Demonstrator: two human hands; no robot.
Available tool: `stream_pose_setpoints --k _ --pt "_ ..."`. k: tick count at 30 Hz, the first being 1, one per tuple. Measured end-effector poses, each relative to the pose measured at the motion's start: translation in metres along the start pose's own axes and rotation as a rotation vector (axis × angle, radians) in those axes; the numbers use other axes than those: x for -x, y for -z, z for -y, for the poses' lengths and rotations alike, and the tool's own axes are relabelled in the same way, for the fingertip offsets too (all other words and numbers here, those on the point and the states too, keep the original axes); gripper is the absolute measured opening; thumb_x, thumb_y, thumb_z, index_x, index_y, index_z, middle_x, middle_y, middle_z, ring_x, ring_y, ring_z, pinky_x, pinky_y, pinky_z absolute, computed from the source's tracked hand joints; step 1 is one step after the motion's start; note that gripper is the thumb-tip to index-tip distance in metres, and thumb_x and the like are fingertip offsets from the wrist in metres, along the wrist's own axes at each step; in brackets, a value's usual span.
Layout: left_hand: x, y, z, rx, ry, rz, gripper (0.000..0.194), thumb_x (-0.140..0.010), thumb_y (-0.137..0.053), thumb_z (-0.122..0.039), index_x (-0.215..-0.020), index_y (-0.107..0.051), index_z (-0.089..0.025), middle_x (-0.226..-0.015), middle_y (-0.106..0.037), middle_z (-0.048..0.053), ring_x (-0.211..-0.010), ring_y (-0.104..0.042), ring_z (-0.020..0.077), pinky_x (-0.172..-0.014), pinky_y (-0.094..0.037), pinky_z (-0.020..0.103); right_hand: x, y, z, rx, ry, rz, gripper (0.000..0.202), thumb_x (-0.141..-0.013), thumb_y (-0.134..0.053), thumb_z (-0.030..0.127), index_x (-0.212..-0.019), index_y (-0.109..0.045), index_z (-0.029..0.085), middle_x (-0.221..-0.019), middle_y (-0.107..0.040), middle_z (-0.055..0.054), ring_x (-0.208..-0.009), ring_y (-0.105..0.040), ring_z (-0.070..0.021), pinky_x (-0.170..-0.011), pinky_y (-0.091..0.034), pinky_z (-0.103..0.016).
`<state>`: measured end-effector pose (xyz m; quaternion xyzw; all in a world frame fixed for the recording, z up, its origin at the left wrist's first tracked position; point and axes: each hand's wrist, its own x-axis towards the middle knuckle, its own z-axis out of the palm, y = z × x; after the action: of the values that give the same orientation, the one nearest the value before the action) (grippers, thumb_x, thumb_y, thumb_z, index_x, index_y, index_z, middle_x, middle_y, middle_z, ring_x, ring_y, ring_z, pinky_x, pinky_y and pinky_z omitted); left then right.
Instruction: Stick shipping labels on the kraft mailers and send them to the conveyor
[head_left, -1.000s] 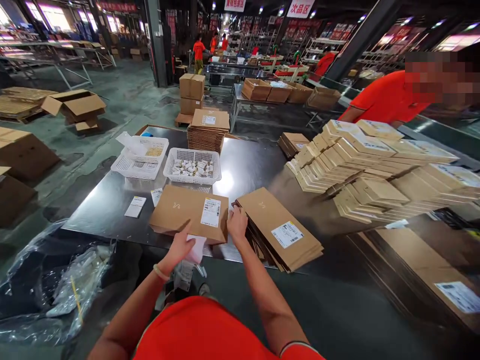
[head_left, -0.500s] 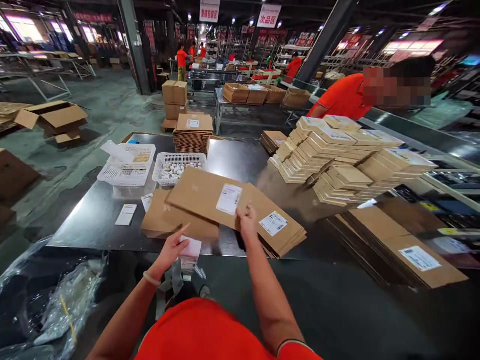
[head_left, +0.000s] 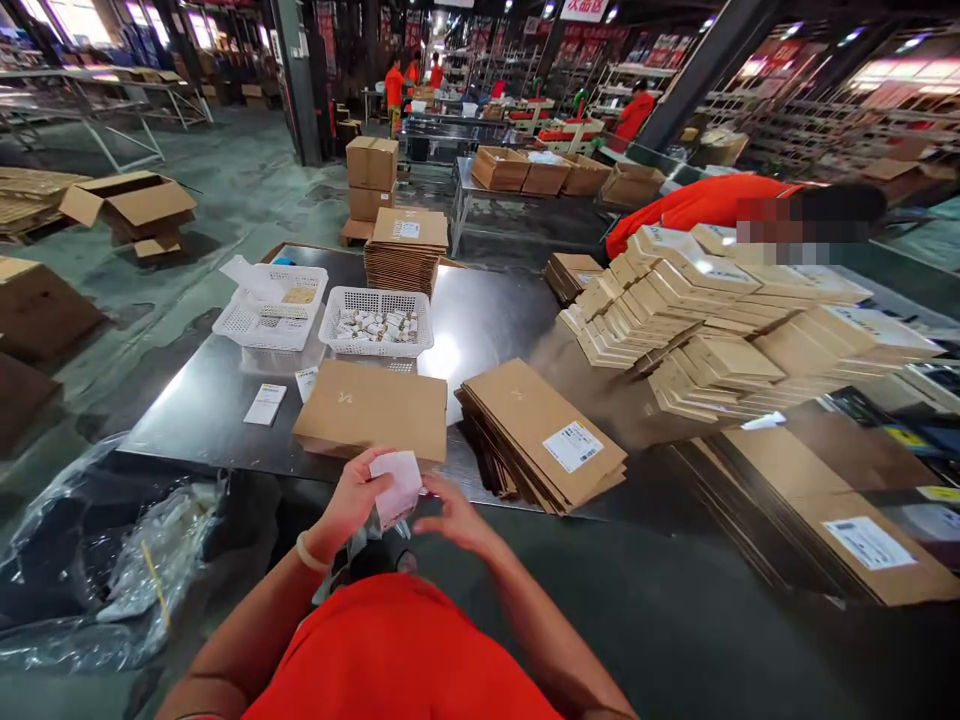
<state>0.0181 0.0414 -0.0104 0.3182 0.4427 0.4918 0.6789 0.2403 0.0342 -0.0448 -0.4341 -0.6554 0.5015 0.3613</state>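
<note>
The person's left hand (head_left: 349,508), with a pale band at the wrist, pinches a pinkish-white paper slip (head_left: 397,487) between thumb and fingers. The slip is held in front of the torso, at the table's near edge. The right hand (head_left: 456,520) is at the slip's right side, its fingers parted and the thumb well apart from the index finger; whether a fingertip touches the slip cannot be told. Just beyond the slip, a closed brown box (head_left: 375,405) lies flat on the dark metal table (head_left: 487,315). To its right lies a slightly fanned stack of flattened cartons (head_left: 525,405), a printed label (head_left: 572,445) on the top piece. Left of the box is a small pile of white cards (head_left: 265,405). Behind the box stand two white perforated baskets; the right basket (head_left: 375,349) contains small white-and-brown pieces, the left basket (head_left: 238,322) tan material. Farther right are tiered pale boxes (head_left: 697,320), over which a co-worker in a red shirt (head_left: 705,203) bends. Beyond the table, open cartons (head_left: 545,178) stand in a row on a bench.
</note>
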Motion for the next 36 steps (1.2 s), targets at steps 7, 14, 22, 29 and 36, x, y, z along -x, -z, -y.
stream_pose_setpoints --k 7,14,22,29,36 --pt "0.001 0.023 0.015 0.200 0.105 -0.304 0.055 -0.062 -0.092 -0.053 -0.101 -0.075 -0.019 -0.096 -0.081 0.009 -0.079 -0.073 0.0206 -0.073 -0.058 0.032 -0.011 -0.040 0.010 -0.268 -0.223 -0.152 0.038 -0.068 -0.085 0.050 -0.093 -0.070 0.024 -0.059 -0.055 0.008 -0.051 -0.049 -0.0125 -0.051 -0.043 -0.025" --pt "0.014 -0.001 0.018 -0.142 -0.013 -0.022 0.061 -0.053 -0.099 -0.031 -0.108 -0.078 -0.016 -0.093 -0.082 0.007 -0.085 -0.074 0.0232 -0.084 -0.057 0.033 -0.039 -0.039 0.022 -0.297 -0.249 -0.293 0.038 -0.062 -0.086 0.055 -0.073 -0.071 0.022 -0.054 -0.058 0.004 -0.048 -0.048 -0.0129 -0.047 -0.042 -0.026" --pt "-0.022 -0.005 0.009 -0.228 -0.005 -0.074 0.042 -0.051 -0.094 -0.025 -0.090 -0.083 -0.015 -0.081 -0.082 0.006 -0.074 -0.073 0.0238 -0.074 -0.056 0.033 -0.034 -0.028 0.017 -0.062 -0.047 -0.372 0.022 -0.074 -0.081 0.045 -0.069 -0.079 0.024 -0.064 -0.069 -0.002 -0.060 -0.062 -0.0192 -0.058 -0.048 -0.032" --pt "-0.032 0.005 0.036 -0.109 0.271 0.081 0.048 -0.042 -0.100 -0.029 -0.084 -0.085 -0.010 -0.087 -0.083 0.012 -0.077 -0.076 0.0263 -0.079 -0.057 0.036 -0.097 0.017 0.010 0.236 0.076 -0.572 0.010 -0.078 -0.071 0.030 -0.070 -0.073 0.024 -0.100 -0.074 -0.008 -0.100 -0.067 -0.0260 -0.082 -0.052 -0.036" --pt "-0.043 0.017 0.090 -0.003 0.323 -0.027 0.070 -0.035 -0.104 -0.047 -0.090 -0.083 -0.009 -0.091 -0.083 0.017 -0.081 -0.077 0.0301 -0.082 -0.058 0.040 -0.199 0.055 -0.008 0.604 -0.284 -0.428 0.003 -0.078 -0.069 0.019 -0.078 -0.072 0.018 -0.108 -0.072 -0.012 -0.106 -0.066 -0.0276 -0.097 -0.050 -0.040"
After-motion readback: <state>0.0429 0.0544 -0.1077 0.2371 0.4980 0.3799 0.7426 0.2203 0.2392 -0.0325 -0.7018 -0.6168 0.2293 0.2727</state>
